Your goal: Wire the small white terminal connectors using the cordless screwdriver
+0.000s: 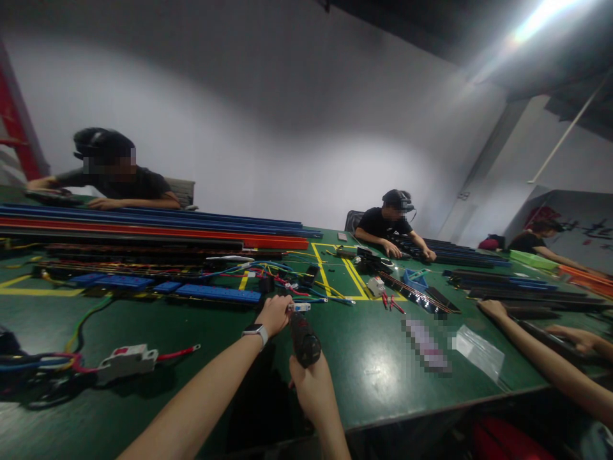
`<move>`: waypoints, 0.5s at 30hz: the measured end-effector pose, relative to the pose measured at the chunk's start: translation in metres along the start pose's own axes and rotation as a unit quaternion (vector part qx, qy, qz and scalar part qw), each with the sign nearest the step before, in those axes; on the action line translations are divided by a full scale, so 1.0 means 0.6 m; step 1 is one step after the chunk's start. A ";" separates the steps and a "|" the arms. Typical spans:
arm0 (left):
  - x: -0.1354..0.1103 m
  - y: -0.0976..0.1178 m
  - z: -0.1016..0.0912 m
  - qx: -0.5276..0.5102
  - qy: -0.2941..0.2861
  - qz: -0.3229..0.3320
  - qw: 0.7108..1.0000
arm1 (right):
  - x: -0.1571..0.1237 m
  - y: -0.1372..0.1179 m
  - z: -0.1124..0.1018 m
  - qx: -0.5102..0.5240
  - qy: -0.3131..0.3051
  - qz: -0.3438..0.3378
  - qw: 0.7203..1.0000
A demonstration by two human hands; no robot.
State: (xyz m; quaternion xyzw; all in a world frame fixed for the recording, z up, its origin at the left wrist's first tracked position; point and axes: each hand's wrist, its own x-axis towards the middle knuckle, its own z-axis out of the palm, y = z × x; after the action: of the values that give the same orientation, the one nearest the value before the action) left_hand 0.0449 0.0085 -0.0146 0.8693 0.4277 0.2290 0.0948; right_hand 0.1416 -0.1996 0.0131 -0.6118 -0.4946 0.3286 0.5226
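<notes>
My left hand, with a watch on its wrist, is closed at the end of a blue power strip. Its fingertips pinch a small white-and-blue part, whose kind I cannot make out. A dark power screwdriver is gripped in my right hand, its front end pointing away from me, close by the white-and-blue part. The tip of the tool is hidden. Colored wires with ring terminals lie just beyond my hands.
At left lies a circuit breaker with a red lead; another breaker is further back. Long blue and red rails cross the table. A plastic bag lies right, near a co-worker's arm. Other people sit opposite.
</notes>
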 end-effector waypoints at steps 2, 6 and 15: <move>0.000 0.001 -0.001 -0.003 0.000 -0.003 1.000 | 0.000 0.001 0.000 0.000 -0.001 0.002 1.000; 0.000 0.002 -0.001 0.000 -0.009 -0.007 1.000 | 0.001 0.003 0.000 -0.002 0.002 -0.002 1.000; 0.000 0.004 -0.004 0.010 -0.012 -0.005 1.000 | 0.003 0.006 0.002 0.000 0.003 -0.013 1.000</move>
State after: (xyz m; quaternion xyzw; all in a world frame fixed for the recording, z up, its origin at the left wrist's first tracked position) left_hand 0.0452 0.0069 -0.0117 0.8708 0.4330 0.2139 0.0920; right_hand 0.1419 -0.1977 0.0094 -0.6063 -0.5008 0.3196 0.5286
